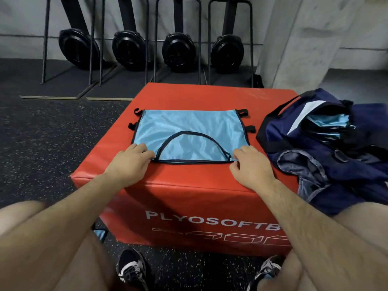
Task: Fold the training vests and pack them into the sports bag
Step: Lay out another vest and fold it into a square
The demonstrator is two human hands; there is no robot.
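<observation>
A light blue training vest (189,127) with dark trim lies flat on the red plyo box (184,185), its neck opening toward me. My left hand (130,162) pinches the near left corner of the vest. My right hand (249,164) pinches the near right corner. The navy sports bag (319,143) sits open on the right side of the box, with folded blue vests (333,120) visible inside.
Several black rowing machines (130,49) stand upright against the far wall. A bit of blue fabric (99,234) lies on the speckled floor by my left knee. My shoes (132,267) are on the floor in front of the box.
</observation>
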